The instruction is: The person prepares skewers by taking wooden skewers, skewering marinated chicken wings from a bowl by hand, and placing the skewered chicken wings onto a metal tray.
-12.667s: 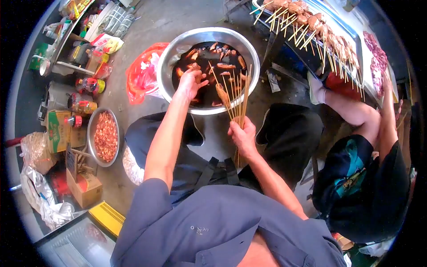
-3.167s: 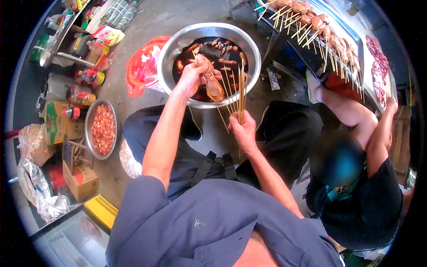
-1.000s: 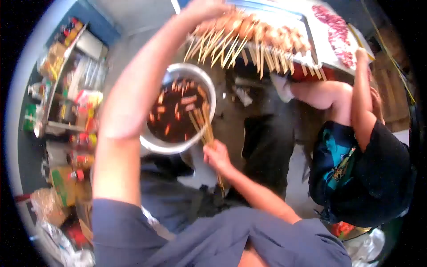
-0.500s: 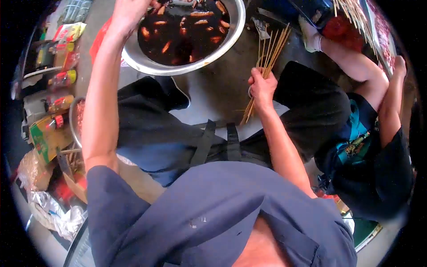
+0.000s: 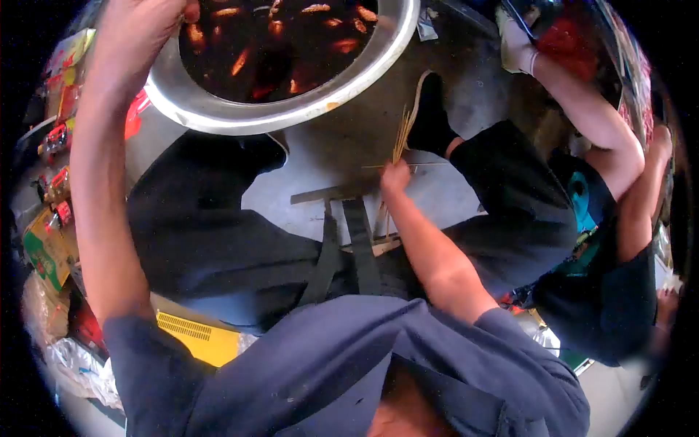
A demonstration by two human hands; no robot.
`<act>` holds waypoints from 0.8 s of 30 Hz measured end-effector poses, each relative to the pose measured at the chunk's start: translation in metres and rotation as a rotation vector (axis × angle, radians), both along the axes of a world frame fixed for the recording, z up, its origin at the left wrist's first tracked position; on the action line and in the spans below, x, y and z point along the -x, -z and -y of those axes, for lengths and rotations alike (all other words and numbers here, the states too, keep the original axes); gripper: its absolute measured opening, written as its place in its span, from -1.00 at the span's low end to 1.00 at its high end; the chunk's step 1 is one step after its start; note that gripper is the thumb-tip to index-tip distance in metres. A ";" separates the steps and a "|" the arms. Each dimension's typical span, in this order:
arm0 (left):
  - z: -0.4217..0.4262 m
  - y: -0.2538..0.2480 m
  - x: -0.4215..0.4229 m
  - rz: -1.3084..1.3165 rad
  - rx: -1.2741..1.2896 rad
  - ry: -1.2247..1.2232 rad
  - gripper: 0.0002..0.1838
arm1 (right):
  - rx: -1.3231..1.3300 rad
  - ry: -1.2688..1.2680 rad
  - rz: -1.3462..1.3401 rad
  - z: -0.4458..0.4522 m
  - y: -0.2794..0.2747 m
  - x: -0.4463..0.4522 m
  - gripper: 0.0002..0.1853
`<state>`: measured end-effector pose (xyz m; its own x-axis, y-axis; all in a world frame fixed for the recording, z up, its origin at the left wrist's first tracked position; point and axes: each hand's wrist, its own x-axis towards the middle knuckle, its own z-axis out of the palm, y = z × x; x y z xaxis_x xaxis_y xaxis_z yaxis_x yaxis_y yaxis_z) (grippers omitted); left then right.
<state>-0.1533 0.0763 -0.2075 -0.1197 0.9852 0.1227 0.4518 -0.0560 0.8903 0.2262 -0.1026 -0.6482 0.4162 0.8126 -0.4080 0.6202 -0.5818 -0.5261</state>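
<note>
A large metal basin (image 5: 284,120) stands in front of me, holding dark liquid with several reddish-brown pieces in it. My left hand (image 5: 149,33) is at the basin's left side, partly cut off by the top edge of the view. Its visible fingers look curled; whatever they may hold is hidden. Between my knees, my right hand (image 5: 395,176) is closed around a bundle of thin wooden skewers (image 5: 402,138), their upper ends pointing up. One skewer lies crosswise by that hand.
Another person's bare leg (image 5: 593,109) and arm are at the right. Bottles (image 5: 58,138), a green-and-brown carton (image 5: 47,251) and plastic bags line the left side. A yellow slotted object (image 5: 196,339) is beside my left thigh. My dark shoe (image 5: 429,109) rests on the floor.
My right hand has moved down and left with the skewers. The view has shifted, so the basin appears lower and further left. My left arm appears further left.
</note>
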 end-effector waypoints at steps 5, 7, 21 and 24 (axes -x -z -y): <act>0.018 0.002 0.008 -0.062 0.119 -0.081 -0.88 | 0.107 0.071 0.201 -0.011 -0.018 0.014 -0.74; 0.024 0.011 0.014 -0.076 0.041 -0.075 -0.87 | 0.232 0.042 0.208 -0.019 -0.022 0.006 -0.70; 0.034 0.020 0.066 -0.410 0.356 -0.083 -0.63 | 0.400 0.244 0.120 -0.006 0.016 -0.006 -0.66; 0.033 0.015 0.055 -0.373 0.302 -0.092 -0.61 | 0.264 0.401 -0.078 0.008 0.059 -0.025 -0.81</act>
